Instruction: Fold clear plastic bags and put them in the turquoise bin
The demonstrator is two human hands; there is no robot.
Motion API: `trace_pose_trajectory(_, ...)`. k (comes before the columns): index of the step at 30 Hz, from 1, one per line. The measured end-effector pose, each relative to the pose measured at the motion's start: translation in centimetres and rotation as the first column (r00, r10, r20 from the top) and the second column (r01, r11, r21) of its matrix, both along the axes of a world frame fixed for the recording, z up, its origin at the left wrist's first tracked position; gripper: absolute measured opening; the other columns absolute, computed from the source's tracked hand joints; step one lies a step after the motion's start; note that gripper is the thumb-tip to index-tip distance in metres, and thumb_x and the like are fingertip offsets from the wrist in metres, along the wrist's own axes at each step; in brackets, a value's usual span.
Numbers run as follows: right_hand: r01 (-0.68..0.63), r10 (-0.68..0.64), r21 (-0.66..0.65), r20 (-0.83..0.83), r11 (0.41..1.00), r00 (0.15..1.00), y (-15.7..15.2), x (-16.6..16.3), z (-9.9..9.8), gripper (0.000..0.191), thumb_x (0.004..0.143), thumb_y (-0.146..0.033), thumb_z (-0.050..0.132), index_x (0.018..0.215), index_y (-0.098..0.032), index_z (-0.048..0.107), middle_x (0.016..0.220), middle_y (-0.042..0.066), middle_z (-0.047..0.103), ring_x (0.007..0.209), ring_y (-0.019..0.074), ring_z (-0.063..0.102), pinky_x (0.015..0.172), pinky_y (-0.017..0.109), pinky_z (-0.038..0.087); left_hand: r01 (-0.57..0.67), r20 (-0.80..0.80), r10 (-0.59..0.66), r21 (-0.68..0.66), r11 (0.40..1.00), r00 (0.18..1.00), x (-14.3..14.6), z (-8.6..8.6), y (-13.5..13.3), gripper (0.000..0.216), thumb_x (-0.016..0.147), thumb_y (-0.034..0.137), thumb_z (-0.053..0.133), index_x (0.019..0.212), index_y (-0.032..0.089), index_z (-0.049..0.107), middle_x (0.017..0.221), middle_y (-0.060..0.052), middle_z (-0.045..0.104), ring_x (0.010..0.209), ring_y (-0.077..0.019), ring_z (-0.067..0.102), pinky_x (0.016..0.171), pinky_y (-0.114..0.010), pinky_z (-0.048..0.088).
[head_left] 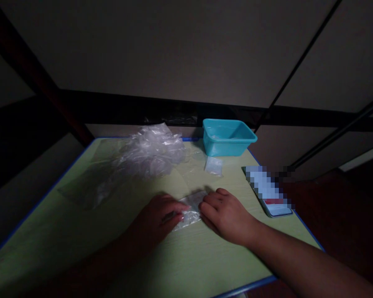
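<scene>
A small clear plastic bag [192, 214] lies flat on the table in front of me, between my two hands. My left hand [163, 215] has its thumb and forefinger closed on the bag's left end. At the other end, the curled fingers of my right hand [225, 213] press down on the bag's right side and cover part of it. Just beyond my right hand is a small folded packet of clear plastic [214, 166]. A loose heap of crumpled clear plastic bags [153, 151] spreads over the far left of the table.
A turquoise plastic tub [227, 147] stands at the table's far right corner, with some clear plastic visible inside. Along the right edge lies a phone [269, 192], its screen blurred out. The pale green table [186, 265] has a blue rim; a dark-banded panel rises behind it.
</scene>
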State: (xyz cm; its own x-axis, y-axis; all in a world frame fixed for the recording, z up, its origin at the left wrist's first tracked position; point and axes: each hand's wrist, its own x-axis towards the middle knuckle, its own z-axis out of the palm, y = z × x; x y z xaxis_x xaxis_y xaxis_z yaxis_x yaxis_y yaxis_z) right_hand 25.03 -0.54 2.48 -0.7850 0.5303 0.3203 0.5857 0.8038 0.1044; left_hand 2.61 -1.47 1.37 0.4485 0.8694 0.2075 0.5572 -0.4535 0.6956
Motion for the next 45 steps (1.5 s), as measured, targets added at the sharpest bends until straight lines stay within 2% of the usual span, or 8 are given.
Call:
trace_pose_trajectory(8,-0.001,0.000,-0.025,-0.027,1.000,1.000,0.1,-0.1,-0.2,0.015,0.091,-0.020,0.049,0.077,-0.018,0.055,0.074,0.003,0.059,0.069,0.0175,0.051,0.067,0.032,0.036,0.042,-0.149,-0.021,0.136,0.990,0.989,-0.2,-0.6,-0.1,0.029,0.081,0.026,0.056,0.108,0.022,0.067,0.093,-0.003,0.067,0.088,-0.0198,0.057,0.080,-0.033,0.046)
trace_pose_trajectory(17,-0.038,0.028,-0.201,-0.049,0.979,0.998,0.0,0.2,0.1,0.027,0.091,-0.041,0.047,0.089,-0.016,0.057,0.082,0.006,0.060,0.076,0.0201,0.053,0.070,0.034,0.039,0.111,-0.244,-0.013,0.392,0.913,0.970,-0.4,0.0,0.0,0.025,0.089,0.022,0.046,0.089,0.023,0.071,0.080,-0.003,0.060,0.075,-0.0179,0.052,0.070,-0.033,0.039)
trace_pose_trajectory(21,-0.056,0.038,-0.172,-0.108,0.984,0.993,0.2,0.0,-0.5,0.026,0.092,-0.037,0.046,0.089,-0.015,0.059,0.081,0.007,0.060,0.077,0.0208,0.053,0.073,0.034,0.043,0.116,-0.262,0.017,0.482,0.869,0.965,-0.3,0.2,0.0,0.028,0.091,0.022,0.044,0.083,0.023,0.071,0.078,-0.003,0.058,0.075,-0.0176,0.049,0.070,-0.033,0.038)
trace_pose_trajectory(30,-0.091,0.089,-0.018,-0.060,0.996,0.994,0.1,-0.5,-1.1,0.017,0.092,-0.020,0.049,0.076,-0.017,0.056,0.072,0.003,0.058,0.068,0.0163,0.052,0.066,0.031,0.040,0.178,-0.258,-0.053,0.487,0.855,0.965,-1.3,-0.7,0.4,0.026,0.093,0.024,0.043,0.095,0.027,0.069,0.091,-0.003,0.061,0.087,-0.0190,0.052,0.081,-0.035,0.040)
trace_pose_trajectory(36,-0.106,0.103,0.077,0.038,0.991,0.994,-0.2,-0.5,-0.9,0.011,0.091,-0.017,0.049,0.082,-0.019,0.056,0.070,0.001,0.057,0.065,0.0163,0.051,0.061,0.032,0.033,0.209,-0.234,-0.090,0.554,0.806,0.968,-1.5,-0.1,0.6,0.023,0.094,0.023,0.044,0.092,0.026,0.066,0.087,-0.001,0.063,0.087,-0.0180,0.053,0.082,-0.036,0.039)
trace_pose_trajectory(40,-0.148,0.145,0.100,0.038,0.984,0.989,-0.5,-0.5,-0.4,0.009,0.090,-0.019,0.049,0.091,-0.019,0.058,0.072,0.001,0.057,0.068,0.0176,0.051,0.064,0.035,0.032,0.257,-0.310,-0.080,0.587,0.768,0.947,-1.5,0.0,0.8,0.024,0.094,0.018,0.043,0.090,0.025,0.066,0.086,-0.001,0.064,0.086,-0.0180,0.053,0.085,-0.038,0.038)
trace_pose_trajectory(43,-0.192,0.193,0.066,0.001,0.979,0.981,-0.7,-0.4,-0.2,0.013,0.089,-0.020,0.048,0.087,-0.017,0.060,0.073,0.002,0.059,0.071,0.0185,0.052,0.066,0.037,0.033,0.286,-0.379,-0.075,0.539,0.792,0.922,-1.5,0.2,0.7,0.028,0.095,0.018,0.040,0.088,0.025,0.066,0.086,-0.001,0.065,0.087,-0.0180,0.054,0.087,-0.040,0.036)
trace_pose_trajectory(45,-0.207,0.208,0.032,-0.023,0.978,0.978,-0.6,-0.3,-0.1,0.017,0.089,-0.020,0.047,0.085,-0.016,0.063,0.078,0.004,0.063,0.072,0.0187,0.053,0.068,0.038,0.034,0.218,-0.310,-0.073,0.466,0.858,0.948,-1.6,0.3,0.6,0.026,0.095,0.020,0.043,0.086,0.026,0.067,0.086,0.001,0.066,0.088,-0.0171,0.054,0.089,-0.038,0.036)
